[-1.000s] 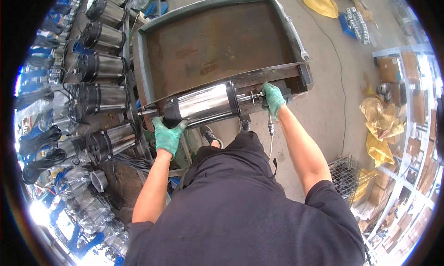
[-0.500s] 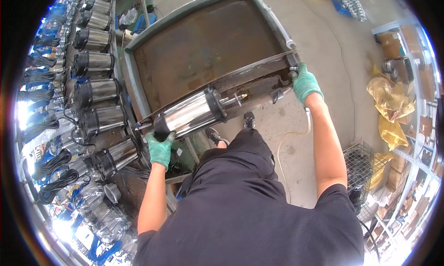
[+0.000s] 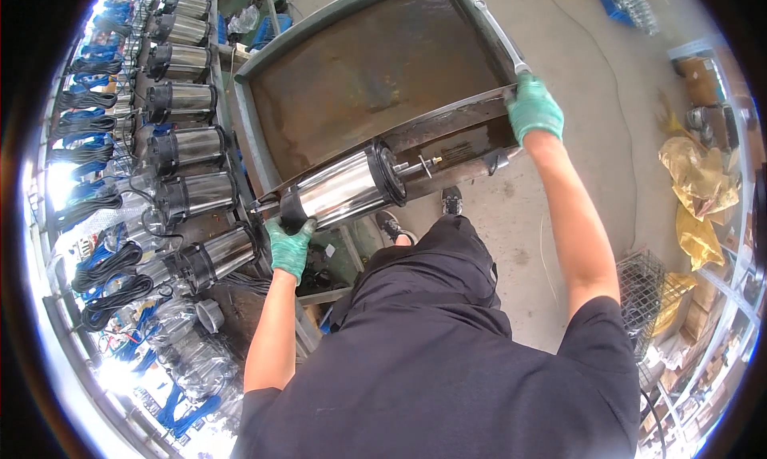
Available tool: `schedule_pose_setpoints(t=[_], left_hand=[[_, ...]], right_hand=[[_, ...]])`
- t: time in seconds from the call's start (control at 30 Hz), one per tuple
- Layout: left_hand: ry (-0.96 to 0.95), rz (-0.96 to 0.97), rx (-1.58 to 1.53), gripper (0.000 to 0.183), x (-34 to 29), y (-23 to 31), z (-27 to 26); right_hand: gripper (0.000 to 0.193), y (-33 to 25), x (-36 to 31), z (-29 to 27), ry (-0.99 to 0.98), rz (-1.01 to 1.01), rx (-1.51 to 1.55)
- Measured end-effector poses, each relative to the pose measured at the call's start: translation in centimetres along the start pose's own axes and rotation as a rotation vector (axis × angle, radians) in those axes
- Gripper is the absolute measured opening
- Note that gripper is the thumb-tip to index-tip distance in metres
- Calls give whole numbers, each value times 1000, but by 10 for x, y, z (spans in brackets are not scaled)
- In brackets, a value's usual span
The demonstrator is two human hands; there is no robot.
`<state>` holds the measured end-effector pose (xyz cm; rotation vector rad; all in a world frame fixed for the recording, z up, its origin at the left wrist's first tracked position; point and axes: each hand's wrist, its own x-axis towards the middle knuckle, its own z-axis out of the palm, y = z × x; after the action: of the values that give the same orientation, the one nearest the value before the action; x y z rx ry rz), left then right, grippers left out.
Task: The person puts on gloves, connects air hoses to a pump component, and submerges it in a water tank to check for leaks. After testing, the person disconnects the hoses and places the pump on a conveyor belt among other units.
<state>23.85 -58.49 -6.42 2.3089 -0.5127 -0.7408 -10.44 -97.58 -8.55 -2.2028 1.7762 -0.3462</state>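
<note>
A shiny steel cylindrical motor with black end caps [image 3: 339, 189] lies tilted across a bar at the near side of a metal tank [image 3: 254, 131]. From its right end juts a thin shaft with a small cross-piece. My left hand [image 3: 289, 250], in a green glove, is closed around the black cap at the motor's left end, thumb on top. My right hand [image 3: 535, 109], also gloved, is at the tank's near right corner, right at the near end of a steel wrench [image 3: 502, 35] lying along the rim. Its fingers are blurred and partly hidden, so their grip cannot be made out.
Several similar motors [image 3: 185, 149] stand in a row on a rack at left, with coiled black cables [image 3: 112, 267]. A wire basket [image 3: 641, 287] is at right, beside shelving with yellow wrapping [image 3: 697, 179]. A blue bin [image 3: 615, 3] is at far right.
My right hand has moved away from the fitting at the corner, up to the wrench's end; the pale hose no longer hangs from it. My left hand still holds the motor. The view has shifted slightly.
</note>
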Motion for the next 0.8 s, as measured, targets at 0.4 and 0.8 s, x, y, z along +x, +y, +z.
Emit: schedule_pose_setpoints(t=[0.4, 0.8], left_hand=[[16, 21, 19, 69, 4, -7, -1], [2, 34, 20, 71, 1, -1, -1]], right_hand=[[32, -94, -77, 67, -767, -674, 403], [25, -91, -78, 85, -754, -663, 529]])
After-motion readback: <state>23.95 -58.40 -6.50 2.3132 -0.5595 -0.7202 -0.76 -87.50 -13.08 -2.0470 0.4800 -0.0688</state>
